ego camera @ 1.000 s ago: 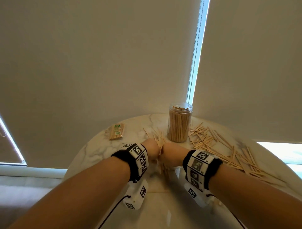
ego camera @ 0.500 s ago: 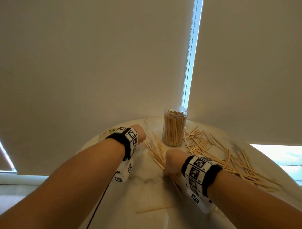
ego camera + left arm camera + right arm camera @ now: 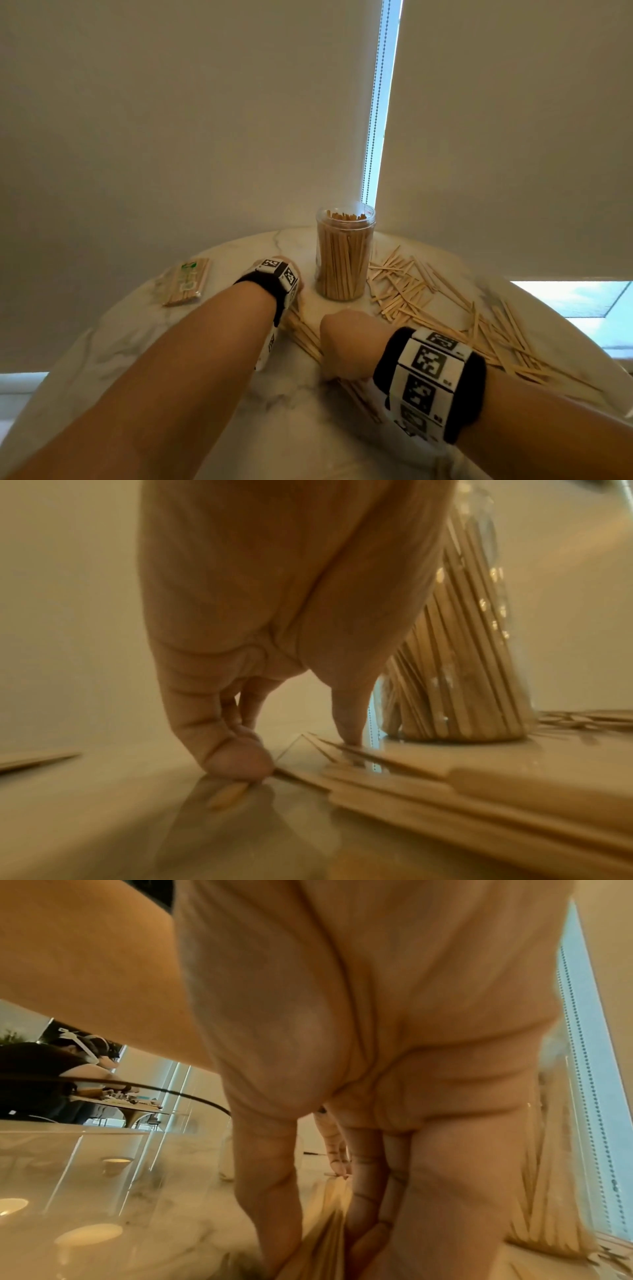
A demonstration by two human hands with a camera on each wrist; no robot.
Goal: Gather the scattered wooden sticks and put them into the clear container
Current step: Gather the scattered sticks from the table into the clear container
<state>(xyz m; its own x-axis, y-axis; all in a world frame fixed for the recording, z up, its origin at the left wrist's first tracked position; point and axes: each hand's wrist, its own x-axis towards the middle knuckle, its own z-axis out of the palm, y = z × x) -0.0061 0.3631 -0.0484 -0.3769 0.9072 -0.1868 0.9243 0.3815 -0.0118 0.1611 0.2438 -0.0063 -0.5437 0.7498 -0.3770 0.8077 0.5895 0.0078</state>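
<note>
A clear jar [image 3: 344, 253], packed with upright wooden sticks, stands at the back of the round marble table [image 3: 164, 363]. Loose sticks [image 3: 421, 298] lie scattered to its right. A bundle of sticks [image 3: 303, 334] lies on the table between my hands. My right hand [image 3: 346, 346] grips the near end of this bundle, thumb on one side and fingers on the other [image 3: 329, 1221]. My left hand [image 3: 294, 750] sits just left of the jar at the bundle's far end. Its thumb tip [image 3: 349, 731] and fingertips [image 3: 236, 761] bracket the stick ends and press down on them.
A wrapped packet of sticks [image 3: 186, 282] lies at the table's left. Roller blinds with a bead chain [image 3: 375, 102] hang right behind the table. The scattered sticks run to the right edge [image 3: 534, 363]. Another person [image 3: 34, 1077] sits at a far table.
My hands were pressed together over the bundle. The left hand then swung out to the left and has come back in to the bundle's far end beside the jar. The right hand stays on the near end.
</note>
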